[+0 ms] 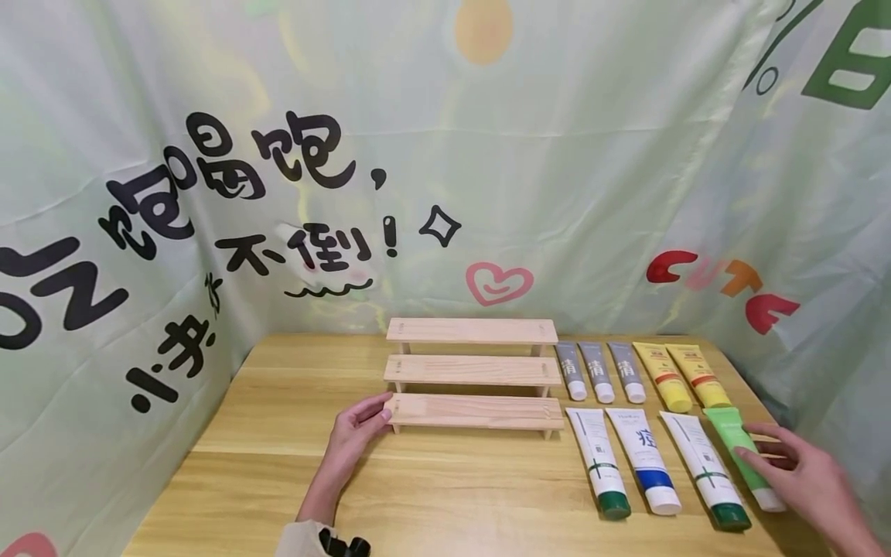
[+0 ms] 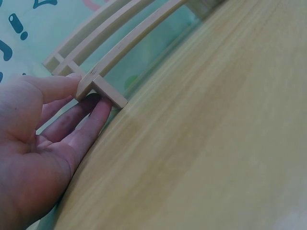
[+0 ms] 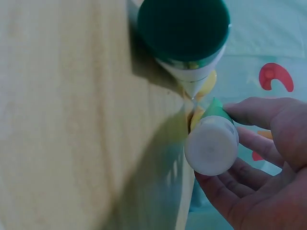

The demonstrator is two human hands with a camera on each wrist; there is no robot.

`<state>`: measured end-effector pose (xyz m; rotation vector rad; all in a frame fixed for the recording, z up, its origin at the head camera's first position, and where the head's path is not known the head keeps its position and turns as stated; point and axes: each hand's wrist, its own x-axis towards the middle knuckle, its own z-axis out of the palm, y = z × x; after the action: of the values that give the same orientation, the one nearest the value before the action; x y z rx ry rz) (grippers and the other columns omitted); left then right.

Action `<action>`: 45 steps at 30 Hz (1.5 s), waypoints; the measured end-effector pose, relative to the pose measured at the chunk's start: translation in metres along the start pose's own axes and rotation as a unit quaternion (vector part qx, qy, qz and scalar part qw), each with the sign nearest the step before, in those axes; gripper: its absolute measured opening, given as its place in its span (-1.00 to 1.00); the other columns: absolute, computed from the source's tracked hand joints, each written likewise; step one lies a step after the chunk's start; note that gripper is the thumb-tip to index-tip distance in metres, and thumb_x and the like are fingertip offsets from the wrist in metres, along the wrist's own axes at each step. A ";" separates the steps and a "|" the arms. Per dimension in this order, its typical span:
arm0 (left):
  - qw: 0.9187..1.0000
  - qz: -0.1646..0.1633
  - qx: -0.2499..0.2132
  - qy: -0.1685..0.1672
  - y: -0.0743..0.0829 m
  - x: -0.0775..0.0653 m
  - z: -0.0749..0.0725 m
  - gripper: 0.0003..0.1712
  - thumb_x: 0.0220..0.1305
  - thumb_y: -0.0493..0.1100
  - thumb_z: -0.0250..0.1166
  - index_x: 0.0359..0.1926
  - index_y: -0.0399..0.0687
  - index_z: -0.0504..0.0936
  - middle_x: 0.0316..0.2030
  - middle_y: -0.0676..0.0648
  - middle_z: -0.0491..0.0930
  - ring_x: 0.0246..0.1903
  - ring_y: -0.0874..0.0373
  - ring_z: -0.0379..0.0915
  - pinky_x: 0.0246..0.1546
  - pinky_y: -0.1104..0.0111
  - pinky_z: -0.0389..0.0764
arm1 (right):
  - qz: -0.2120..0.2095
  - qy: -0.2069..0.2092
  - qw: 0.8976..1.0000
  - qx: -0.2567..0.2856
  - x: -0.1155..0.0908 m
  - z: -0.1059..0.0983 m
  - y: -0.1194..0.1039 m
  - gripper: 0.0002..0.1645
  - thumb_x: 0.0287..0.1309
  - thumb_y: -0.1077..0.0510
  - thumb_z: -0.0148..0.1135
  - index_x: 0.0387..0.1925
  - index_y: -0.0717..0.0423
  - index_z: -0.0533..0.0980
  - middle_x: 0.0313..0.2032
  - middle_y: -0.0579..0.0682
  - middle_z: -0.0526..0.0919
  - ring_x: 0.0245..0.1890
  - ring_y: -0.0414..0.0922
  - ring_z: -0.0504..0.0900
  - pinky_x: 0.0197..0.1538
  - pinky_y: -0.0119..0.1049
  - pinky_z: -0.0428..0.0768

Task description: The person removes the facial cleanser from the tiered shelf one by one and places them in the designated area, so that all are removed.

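A three-tier wooden display stand [image 1: 473,410] rises in steps at the table's middle. My left hand [image 1: 358,429] pinches the left end of its lowest board; in the left wrist view the thumb lies against the board end [image 2: 88,86] and the other fingers reach beneath. At the right, my right hand [image 1: 800,464] holds a light green tube [image 1: 739,441] by its sides, thumb on one side and fingers on the other. The tube's white cap [image 3: 211,146] faces the right wrist camera. Beside it lies a white tube with a dark green cap [image 1: 706,464].
Two more white tubes lie nearer the stand, one green-capped [image 1: 600,456], one blue-banded [image 1: 642,456]. Behind them are several small grey tubes [image 1: 597,371] and two yellow tubes [image 1: 664,377]. A printed cloth [image 1: 557,193] hangs around the wooden table [image 1: 278,418].
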<state>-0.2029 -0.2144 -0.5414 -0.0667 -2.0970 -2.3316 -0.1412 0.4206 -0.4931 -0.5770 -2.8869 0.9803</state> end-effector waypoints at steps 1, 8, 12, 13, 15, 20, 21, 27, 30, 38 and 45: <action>1.000 -0.001 -0.001 0.000 0.000 0.000 0.000 -0.56 0.37 -0.34 0.36 0.25 -0.32 0.61 0.12 -0.36 0.61 -0.03 0.05 0.66 -0.03 0.26 0.75 | 0.004 -0.008 1.000 -0.004 0.001 0.000 0.001 -0.12 0.31 -0.13 0.39 0.32 0.44 0.32 0.12 0.62 0.41 -0.04 0.42 0.53 -0.29 0.00 0.67; 1.000 0.005 0.001 -0.002 0.001 -0.001 0.000 -0.55 0.38 -0.32 0.36 0.25 -0.31 0.60 0.13 -0.36 0.60 -0.02 0.04 0.66 -0.02 0.26 0.74 | -0.018 -0.021 0.999 -0.043 0.002 0.003 0.006 -0.21 0.27 -0.06 0.44 0.22 0.47 0.37 0.05 0.62 0.45 -0.08 0.44 0.55 -0.26 0.09 0.68; 1.000 0.003 0.001 -0.003 0.001 -0.002 0.001 -0.56 0.38 -0.32 0.36 0.25 -0.32 0.60 0.13 -0.37 0.60 -0.02 0.05 0.66 -0.03 0.26 0.75 | -0.004 -0.028 0.998 -0.054 0.001 0.002 0.009 -0.21 0.25 -0.04 0.45 0.20 0.48 0.37 0.02 0.62 0.46 -0.09 0.42 0.55 -0.22 0.13 0.66; 1.000 0.004 0.002 -0.003 0.001 -0.002 0.001 -0.56 0.38 -0.32 0.36 0.25 -0.32 0.60 0.13 -0.37 0.60 -0.03 0.05 0.66 -0.03 0.26 0.75 | 0.000 -0.030 0.998 -0.055 0.001 0.001 0.010 -0.20 0.25 -0.05 0.44 0.20 0.48 0.36 0.02 0.62 0.46 -0.09 0.42 0.54 -0.21 0.14 0.65; 1.000 0.006 0.004 -0.004 0.002 -0.002 0.002 -0.55 0.38 -0.31 0.37 0.25 -0.31 0.60 0.13 -0.36 0.61 -0.03 0.05 0.66 -0.04 0.26 0.75 | 0.005 -0.035 0.998 -0.057 0.000 0.000 0.011 -0.19 0.27 -0.07 0.43 0.21 0.49 0.35 0.02 0.61 0.45 -0.08 0.41 0.54 -0.20 0.14 0.64; 1.000 0.006 0.000 -0.004 0.001 -0.002 0.003 -0.55 0.38 -0.33 0.36 0.26 -0.32 0.59 0.14 -0.36 0.60 -0.03 0.06 0.66 -0.05 0.26 0.75 | -0.004 -0.056 0.996 -0.070 -0.001 -0.004 0.010 -0.17 0.29 -0.11 0.39 0.19 0.53 0.35 -0.02 0.60 0.48 -0.11 0.41 0.55 -0.20 0.15 0.65; 1.000 0.005 -0.001 -0.005 0.001 -0.001 0.003 -0.54 0.37 -0.34 0.36 0.26 -0.33 0.59 0.14 -0.37 0.60 -0.03 0.06 0.66 -0.05 0.26 0.75 | -0.004 -0.059 0.996 -0.071 -0.002 -0.004 0.010 -0.17 0.30 -0.11 0.39 0.19 0.53 0.34 -0.03 0.60 0.48 -0.11 0.41 0.55 -0.19 0.15 0.64; 1.000 0.005 0.002 -0.006 -0.001 0.000 0.002 -0.55 0.38 -0.34 0.36 0.26 -0.33 0.59 0.14 -0.37 0.60 -0.02 0.06 0.66 -0.04 0.26 0.75 | 0.014 -0.066 0.995 -0.067 -0.006 -0.003 0.010 -0.17 0.31 -0.10 0.38 0.21 0.52 0.31 -0.04 0.60 0.46 -0.10 0.39 0.51 -0.13 0.20 0.60; 1.000 0.003 0.003 -0.007 -0.001 0.000 0.003 -0.55 0.38 -0.33 0.35 0.26 -0.32 0.60 0.14 -0.37 0.60 -0.02 0.05 0.66 -0.03 0.25 0.75 | 0.014 -0.063 0.996 -0.066 -0.008 -0.005 0.009 -0.17 0.32 -0.10 0.37 0.22 0.52 0.30 -0.05 0.59 0.47 -0.10 0.38 0.51 -0.14 0.20 0.60; 1.000 0.005 0.005 -0.009 -0.002 0.003 0.003 -0.55 0.38 -0.33 0.35 0.26 -0.32 0.60 0.13 -0.38 0.60 -0.03 0.05 0.66 -0.03 0.25 0.75 | 0.029 -0.045 0.997 -0.060 -0.008 -0.009 0.010 -0.14 0.41 -0.19 0.24 0.25 0.51 0.28 0.02 0.59 0.43 -0.04 0.43 0.47 -0.12 0.22 0.59; 1.000 0.001 0.003 -0.017 -0.004 0.004 0.001 -0.53 0.38 -0.31 0.36 0.27 -0.35 0.57 0.14 -0.40 0.59 -0.01 0.06 0.66 0.00 0.23 0.74 | -0.001 -0.014 0.999 -0.052 -0.011 -0.015 0.003 -0.28 0.51 -0.09 0.11 0.25 0.51 0.29 0.01 0.59 0.45 -0.09 0.40 0.51 -0.19 0.18 0.61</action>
<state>-0.2073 -0.2133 -0.5446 -0.1097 -2.1167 -2.3395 -0.1278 0.4278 -0.4823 -0.5706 -2.9770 0.8494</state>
